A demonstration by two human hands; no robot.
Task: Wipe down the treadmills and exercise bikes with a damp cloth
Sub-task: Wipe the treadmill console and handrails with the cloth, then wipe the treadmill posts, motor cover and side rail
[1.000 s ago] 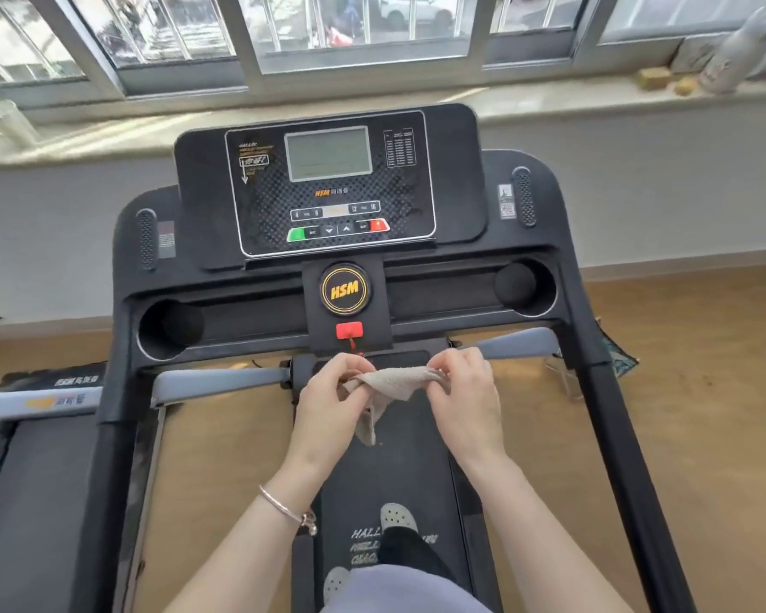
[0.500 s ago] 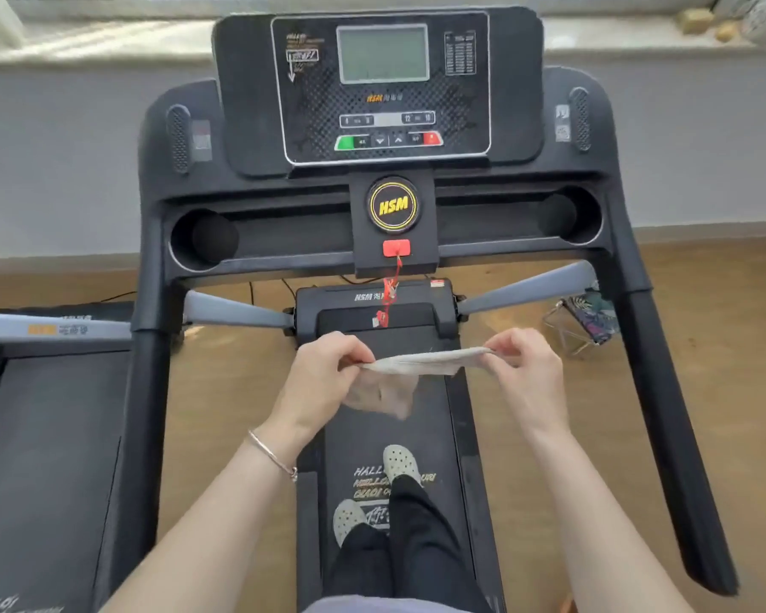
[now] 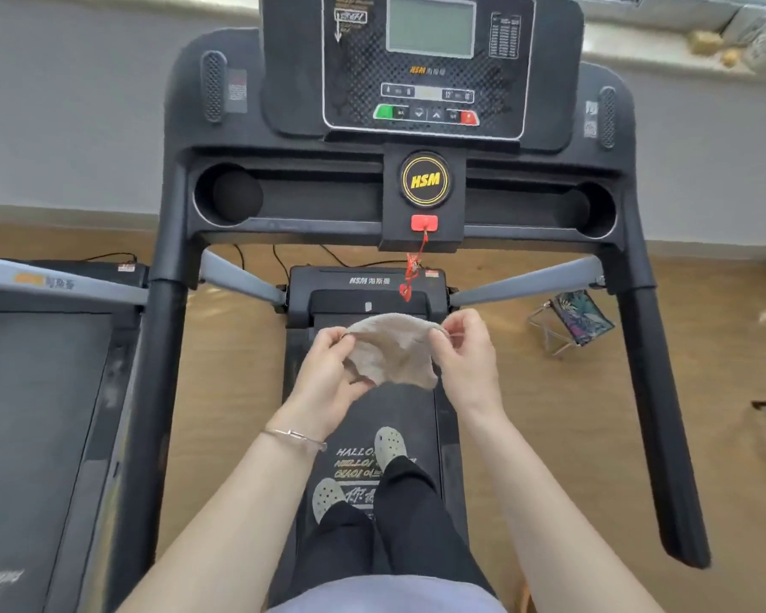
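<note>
I stand on the belt of a black treadmill (image 3: 416,418) and hold a beige cloth (image 3: 394,351) with both hands above it. My left hand (image 3: 328,373) grips the cloth's left edge. My right hand (image 3: 465,351) pinches its right edge. The cloth bulges upward between them and hangs slack below. Ahead rises the treadmill's console (image 3: 421,68) with a grey screen, green and red buttons, a yellow HSM badge (image 3: 425,179) and a red safety key (image 3: 424,223) with a dangling cord.
Black side handrails (image 3: 664,418) run down both sides. A second treadmill (image 3: 41,391) stands close on the left. A small folding stool (image 3: 571,323) sits on the wooden floor to the right. Cables (image 3: 279,258) lie under the console, and a windowsill (image 3: 682,50) runs behind.
My view tilted further down. The cloth, stretched flat between my hands half a second ago, now bulges upward as my hands came closer together and dropped slightly over the belt.
</note>
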